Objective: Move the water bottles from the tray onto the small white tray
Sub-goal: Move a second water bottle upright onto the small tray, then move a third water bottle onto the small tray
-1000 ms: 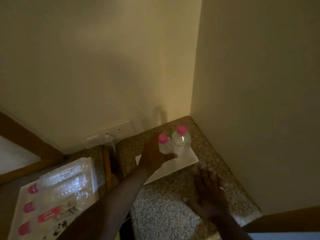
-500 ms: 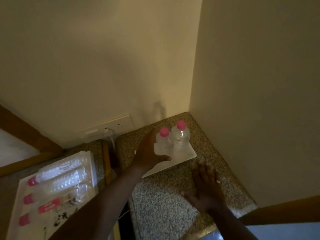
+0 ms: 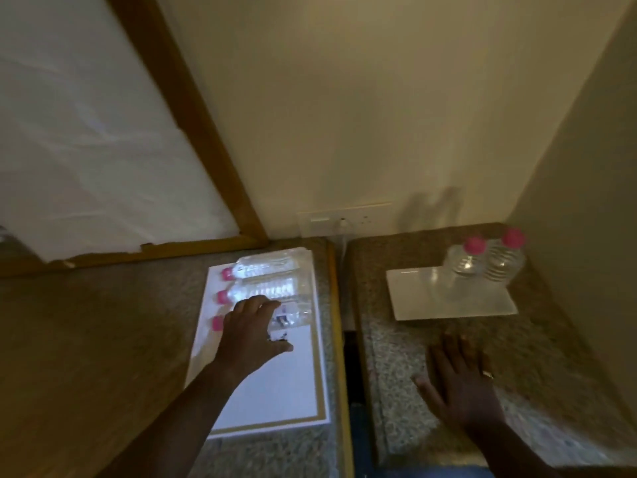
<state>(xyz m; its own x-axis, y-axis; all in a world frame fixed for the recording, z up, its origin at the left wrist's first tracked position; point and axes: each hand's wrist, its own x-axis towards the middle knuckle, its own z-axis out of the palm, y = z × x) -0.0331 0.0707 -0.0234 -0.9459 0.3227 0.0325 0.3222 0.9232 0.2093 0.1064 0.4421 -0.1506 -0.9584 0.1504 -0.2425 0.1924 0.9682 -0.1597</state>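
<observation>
Three clear water bottles with pink caps lie side by side on a large white tray with a gold border (image 3: 275, 391): the far bottle (image 3: 265, 269), the middle bottle (image 3: 265, 289) and the near bottle (image 3: 294, 313). My left hand (image 3: 251, 332) hovers over the near bottle with fingers spread, partly hiding it; I cannot tell if it touches. To the right, two more bottles (image 3: 465, 263) (image 3: 505, 260) stand upright at the back of the small white tray (image 3: 424, 294). My right hand (image 3: 458, 381) rests flat and empty on the granite in front of that tray.
A dark gap (image 3: 350, 357) with a wooden edge strip separates the two granite counters. A wall socket (image 3: 344, 219) with a plugged-in cable sits above the gap. A wood-framed white panel (image 3: 103, 132) leans at the left. Walls close in the right corner.
My left hand let go of the upright bottle on the small tray and swung left to the large tray. The view turned left with it. My right hand stayed on the counter.
</observation>
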